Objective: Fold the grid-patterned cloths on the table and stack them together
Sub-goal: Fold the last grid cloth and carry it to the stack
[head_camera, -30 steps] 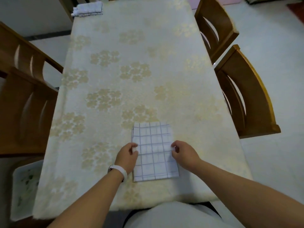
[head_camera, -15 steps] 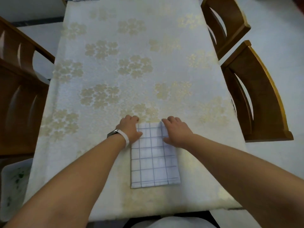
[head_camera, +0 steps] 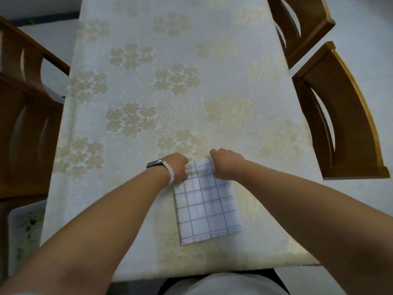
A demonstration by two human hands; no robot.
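Left hand (head_camera: 177,167) and right hand (head_camera: 225,165) each pinch a far corner of the cloth (head_camera: 206,209), flat on the desk (head_camera: 170,92), likely to fold that edge over its near half

The far corners of the cloth (head_camera: 206,205) lie hidden under the left grip (head_camera: 177,169) and right grip (head_camera: 226,165), whose fingertips curl out of sight. The far end of the desk (head_camera: 148,92) is cut off at the view's top (the chairs (head_camera: 340,116) on either side are cropped too). A tray (head_camera: 23,226) beyond the near left corner is blurred and partly behind the desk edge.
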